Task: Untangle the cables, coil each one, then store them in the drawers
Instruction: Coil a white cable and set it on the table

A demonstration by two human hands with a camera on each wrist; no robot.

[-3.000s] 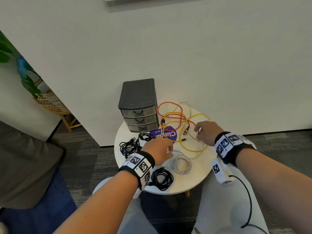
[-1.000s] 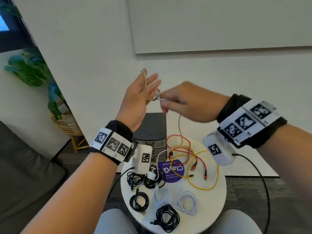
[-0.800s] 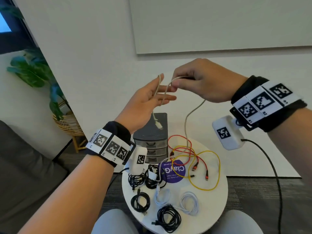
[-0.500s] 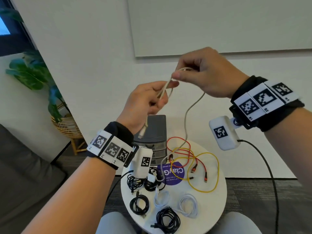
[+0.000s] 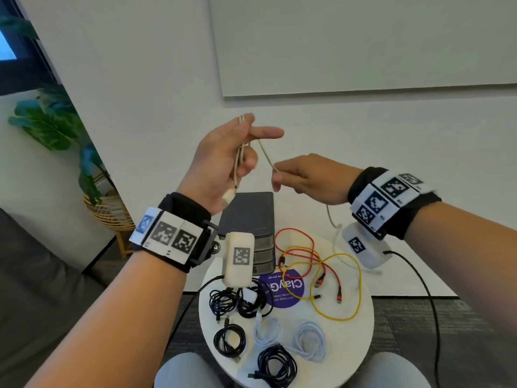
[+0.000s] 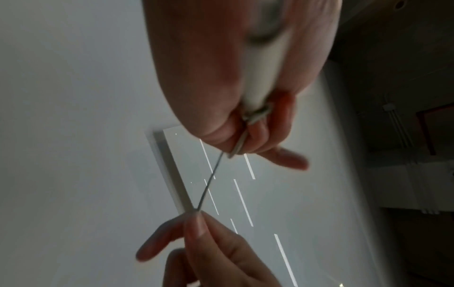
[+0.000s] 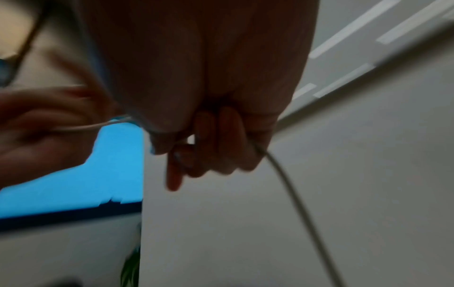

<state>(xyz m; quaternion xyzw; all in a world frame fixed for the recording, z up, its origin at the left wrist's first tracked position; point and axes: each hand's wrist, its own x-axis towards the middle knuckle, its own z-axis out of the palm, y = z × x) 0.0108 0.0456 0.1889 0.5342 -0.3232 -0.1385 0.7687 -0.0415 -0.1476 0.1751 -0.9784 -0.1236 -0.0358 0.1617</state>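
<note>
Beige thin cable (image 5: 265, 154) stretched between raised hands above round white table (image 5: 361, 329): left hand (image 5: 223, 163) pinches looped strands, right hand (image 5: 307, 179) pinches trailing length.

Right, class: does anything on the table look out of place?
Yes: the red cable and yellow cable lie loose and crossed beside the drawer unit, unlike the coiled cables nearer the front.
</note>
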